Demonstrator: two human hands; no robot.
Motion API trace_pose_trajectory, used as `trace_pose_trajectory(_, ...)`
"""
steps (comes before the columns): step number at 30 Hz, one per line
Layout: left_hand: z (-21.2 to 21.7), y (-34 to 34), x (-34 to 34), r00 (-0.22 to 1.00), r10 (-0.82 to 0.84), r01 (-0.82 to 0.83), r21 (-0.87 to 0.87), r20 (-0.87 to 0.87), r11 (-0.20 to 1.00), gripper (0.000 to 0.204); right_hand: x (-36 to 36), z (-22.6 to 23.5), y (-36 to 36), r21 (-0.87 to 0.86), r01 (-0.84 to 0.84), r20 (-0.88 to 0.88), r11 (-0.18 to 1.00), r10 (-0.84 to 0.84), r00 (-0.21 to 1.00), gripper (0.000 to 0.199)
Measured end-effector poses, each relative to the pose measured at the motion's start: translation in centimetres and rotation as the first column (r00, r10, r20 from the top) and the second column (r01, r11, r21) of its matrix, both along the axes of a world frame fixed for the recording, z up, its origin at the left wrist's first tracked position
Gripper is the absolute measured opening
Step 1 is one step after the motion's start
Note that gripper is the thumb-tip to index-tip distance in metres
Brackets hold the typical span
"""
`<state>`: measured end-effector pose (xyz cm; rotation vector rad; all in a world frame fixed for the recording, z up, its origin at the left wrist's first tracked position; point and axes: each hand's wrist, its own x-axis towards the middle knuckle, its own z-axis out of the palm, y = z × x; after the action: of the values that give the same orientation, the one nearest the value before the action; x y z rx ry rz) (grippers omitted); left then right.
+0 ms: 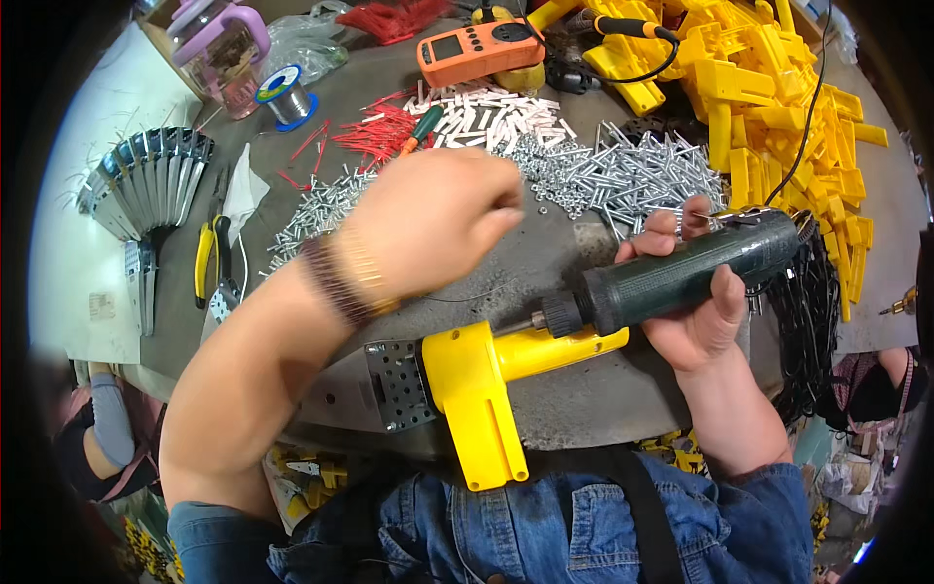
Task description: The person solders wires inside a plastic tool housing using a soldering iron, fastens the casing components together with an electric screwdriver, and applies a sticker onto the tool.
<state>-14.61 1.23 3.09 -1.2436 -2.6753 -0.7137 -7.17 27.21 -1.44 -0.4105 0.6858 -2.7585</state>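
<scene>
My right hand [696, 331] is wrapped round a dark green electric screwdriver [696, 270], whose bit points left. Just below that bit, at the table's near edge, lies a yellow plastic tool housing [465, 375] with a handle stretching right. A perforated metal plate [401, 384] is joined to the housing's left side. My left hand [443, 214], slightly blurred, hovers above the near part of the small-parts piles with its fingers curled in. Whatever those fingers hold, if anything, is hidden.
Loose screws [647, 180], nuts [545, 170], white sleeves [501, 112] and red wires [375, 136] lie in piles. Yellow housings [749, 88] heap up at the far right. An orange meter [482, 49], solder spool [285, 97], pliers [209, 258] and fanned metal parts [151, 180] surround them.
</scene>
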Motion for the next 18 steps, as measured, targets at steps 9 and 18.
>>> trace_pose_trajectory(9,-2.4,6.1,-1.7,0.908,-0.184,-0.01,-0.459,-0.375,0.888,0.01,0.6,0.4,-0.1,-0.004,0.003,-0.065,1.0,-0.003,0.998,0.056)
trace_pose_trajectory(18,-0.2,-4.8,9.7,0.976,0.216,-0.217,0.093,0.015,0.972,0.006,1.5,0.6,-0.7,0.027,0.003,-0.04,1.0,-0.002,0.999,0.061)
